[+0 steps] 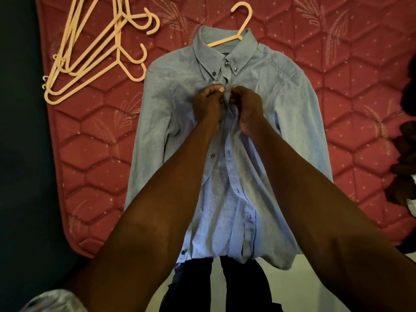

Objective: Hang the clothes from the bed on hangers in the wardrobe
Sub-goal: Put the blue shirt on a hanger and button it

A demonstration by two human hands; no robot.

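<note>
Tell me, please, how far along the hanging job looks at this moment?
Early. Done: a hanger sits inside the blue shirt. In hand: left hand and right hand pinch its placket, apparently buttoning. Left: carrying it to the wardrobe, plus dark clothes; spare hangers wait.

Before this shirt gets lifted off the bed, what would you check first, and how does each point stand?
1. Pale plastic hanger inside light blue button-down shirt collar: ok.
2. Collar buttons fastened: ok.
3. Left hand and right hand pinching the placket at chest button: ok.
4. That button closed: cannot tell.
5. Lower buttons closed: not ok, front gapes.
6. Spare pale hangers on red quilted mattress: ok.
</note>
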